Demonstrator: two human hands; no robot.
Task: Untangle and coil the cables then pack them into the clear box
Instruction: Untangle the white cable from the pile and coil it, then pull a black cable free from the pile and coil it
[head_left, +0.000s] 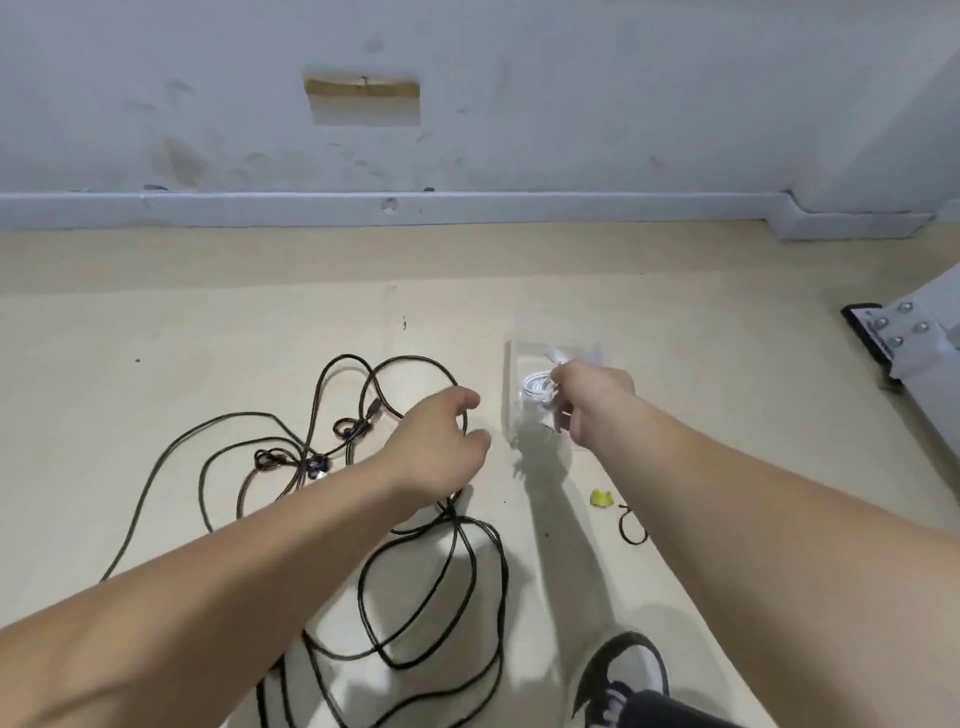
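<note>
- Near edge: shoe (623, 670). Black cables (467, 571) sprawl in loose loops, the tangle running near-to-far and spreading left.
- Mid: left hand (436, 441) over the tangle, fingers loosely curled; can't tell if it grips a strand. Right hand (592, 400) clutches coiled white cable (535, 387) in or just over clear box (508, 374), plug end pointing at wall.
- Far: bare beige floor (208, 322) L of and beyond box; scuffed grey wall (571, 104) w/ skirting.

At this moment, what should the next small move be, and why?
Probably lower the white cable coil into the clear box and let go: the right hand grips the coil right at the box, while the black cables lie tangled on the floor by the left hand.
</note>
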